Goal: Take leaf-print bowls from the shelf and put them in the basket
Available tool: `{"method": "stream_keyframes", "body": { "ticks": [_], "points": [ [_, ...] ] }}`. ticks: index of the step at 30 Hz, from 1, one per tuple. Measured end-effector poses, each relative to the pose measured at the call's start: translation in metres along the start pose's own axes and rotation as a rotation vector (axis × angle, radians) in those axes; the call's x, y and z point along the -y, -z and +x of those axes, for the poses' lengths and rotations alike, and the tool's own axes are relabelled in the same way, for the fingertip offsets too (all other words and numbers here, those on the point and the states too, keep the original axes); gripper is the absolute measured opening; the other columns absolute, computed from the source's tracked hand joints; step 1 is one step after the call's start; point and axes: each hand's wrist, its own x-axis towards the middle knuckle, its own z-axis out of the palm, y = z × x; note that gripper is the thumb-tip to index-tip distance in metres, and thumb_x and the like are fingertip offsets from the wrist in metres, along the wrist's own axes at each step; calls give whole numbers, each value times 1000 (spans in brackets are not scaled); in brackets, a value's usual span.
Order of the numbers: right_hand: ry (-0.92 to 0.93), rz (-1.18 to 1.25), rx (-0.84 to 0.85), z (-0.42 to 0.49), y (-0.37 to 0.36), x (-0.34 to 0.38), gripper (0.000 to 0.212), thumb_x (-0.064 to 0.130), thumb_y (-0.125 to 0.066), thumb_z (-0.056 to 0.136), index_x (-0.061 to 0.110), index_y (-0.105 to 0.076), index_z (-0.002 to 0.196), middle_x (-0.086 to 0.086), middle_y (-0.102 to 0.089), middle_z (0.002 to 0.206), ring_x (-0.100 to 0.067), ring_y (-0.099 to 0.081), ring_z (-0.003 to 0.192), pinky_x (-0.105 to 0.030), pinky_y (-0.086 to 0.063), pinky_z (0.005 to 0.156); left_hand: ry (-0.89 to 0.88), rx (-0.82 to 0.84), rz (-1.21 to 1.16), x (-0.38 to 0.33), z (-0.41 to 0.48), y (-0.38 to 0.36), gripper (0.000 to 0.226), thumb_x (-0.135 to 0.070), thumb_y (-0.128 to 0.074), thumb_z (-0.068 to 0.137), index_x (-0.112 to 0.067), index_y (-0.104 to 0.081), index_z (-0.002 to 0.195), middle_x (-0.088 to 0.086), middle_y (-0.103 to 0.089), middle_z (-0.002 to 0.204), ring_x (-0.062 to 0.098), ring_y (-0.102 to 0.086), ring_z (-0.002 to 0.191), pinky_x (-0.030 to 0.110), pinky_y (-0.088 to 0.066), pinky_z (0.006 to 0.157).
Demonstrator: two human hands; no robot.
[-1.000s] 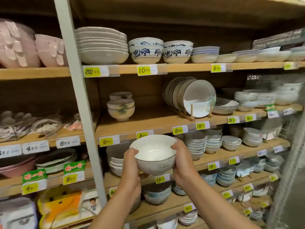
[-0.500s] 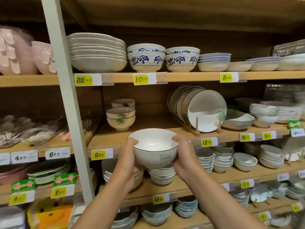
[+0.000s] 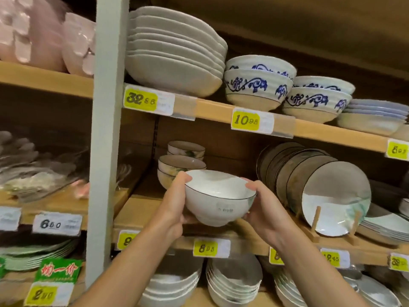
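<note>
Person stood right up at the crockery shelves with a bowl (image 3: 218, 198) held in both hands. It was a white one with a thin dark line round the rim, a bit of green print showing on its right side and a little sticker on the front. The left hand (image 3: 174, 202) gripped it from the left, thumb hooked over the rim and fingers curled underneath by the foot. The right hand (image 3: 265, 209) did the same on the other side, thumb on the rim and fingers wrapped round the wall. The bowl was mouth up, tipped slightly, in the air in front of the middle shelf (image 3: 141, 216). I couldn't tell if it touched anything besides the hands.

Just behind and to the left of it, a small stack of matching bowls (image 3: 181, 165) sat on that same shelf, with another couple further back. To the right, round plates (image 3: 332, 196) stood on edge in a wooden rack (image 3: 316, 220). On the shelf above were a pile of big white dishes (image 3: 174, 54) and blue-patterned bowls (image 3: 256, 89) beside them. Yellow price tags (image 3: 205, 248) ran along the shelf edges, and a grey upright post (image 3: 106, 129) split the unit, with pink bowls (image 3: 44, 34) up on its far side. More white bowls (image 3: 232, 282) were stacked on the shelf below.
</note>
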Motion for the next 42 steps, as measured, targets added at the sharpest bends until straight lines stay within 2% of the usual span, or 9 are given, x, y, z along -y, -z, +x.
{"method": "stream_keyframes", "body": {
  "ticks": [12, 16, 19, 22, 27, 32, 35, 38, 42],
  "points": [
    [-133, 304, 173, 67, -6, 0, 25, 10, -59, 68, 10, -69, 91, -17, -70, 95, -30, -71, 76, -40, -59, 67, 153, 35, -25, -2, 43, 3, 34, -32, -49, 79, -19, -69, 104, 12, -77, 93, 32, -71, 89, 52, -58, 66],
    [-141, 359, 249, 80, -4, 5, 18, -5, -48, 71, 12, -47, 64, -24, -62, 115, -39, -65, 87, -52, -57, 79, 209, 30, -49, -5, 45, -4, 42, -32, -50, 77, -14, -69, 110, 16, -75, 100, 35, -70, 88, 49, -57, 65],
    [-142, 430, 217, 87, -1, 5, 32, -5, -42, 73, 22, -27, 61, -25, -70, 103, -37, -70, 73, -46, -59, 62, 228, 52, -111, -8, 42, -10, 45, -39, -45, 86, -14, -65, 117, 16, -74, 105, 35, -68, 94, 45, -57, 65],
    [-131, 412, 141, 90, 5, 4, 50, 1, -36, 80, 16, -59, 37, -12, -73, 67, -32, -72, 61, -42, -59, 60, 75, 31, -184, 2, 33, -17, 49, -49, -41, 92, -15, -64, 120, 13, -73, 112, 33, -65, 108, 48, -56, 81],
    [-116, 396, -51, 96, 7, 1, 28, 8, -42, 81, 11, -66, 94, -19, -65, 95, -38, -65, 81, -42, -57, 68, -313, -30, 6, 34, 10, -47, 72, -54, -67, 71, -32, -45, 136, -1, -65, 125, 16, -63, 115, 41, -54, 93],
    [-61, 371, -82, 92, 0, 4, 26, 11, -45, 83, 19, -65, 97, -14, -65, 93, -30, -65, 77, -34, -54, 59, -427, -98, 84, 51, 13, -68, 117, -50, -85, 43, -54, -22, 142, -9, -57, 131, 9, -61, 115, 39, -49, 102],
    [67, 303, -112, 85, -5, -1, 20, 18, -49, 87, 26, -63, 100, -6, -65, 84, -20, -64, 70, -27, -50, 53, -392, -129, 19, 46, 23, -67, 104, -51, -84, 45, -42, -37, 138, -6, -68, 117, 12, -69, 101, 40, -59, 82],
    [194, 268, -103, 80, 1, -4, 17, 31, -54, 83, 30, -62, 98, 1, -68, 86, -11, -65, 76, -25, -49, 58, -287, -98, -89, 33, 34, -55, 51, -55, -68, 69, -32, -66, 114, 1, -73, 110, 17, -72, 96, 37, -58, 61],
    [-8, 316, 133, 93, 21, 12, 20, 31, -53, 88, 18, -68, 93, -3, -74, 79, -18, -70, 80, -32, -55, 69, -86, 2, -300, 17, 50, -40, 35, -42, -49, 79, -24, -79, 82, 5, -76, 94, 25, -74, 77, 37, -57, 62]
  ]
}}
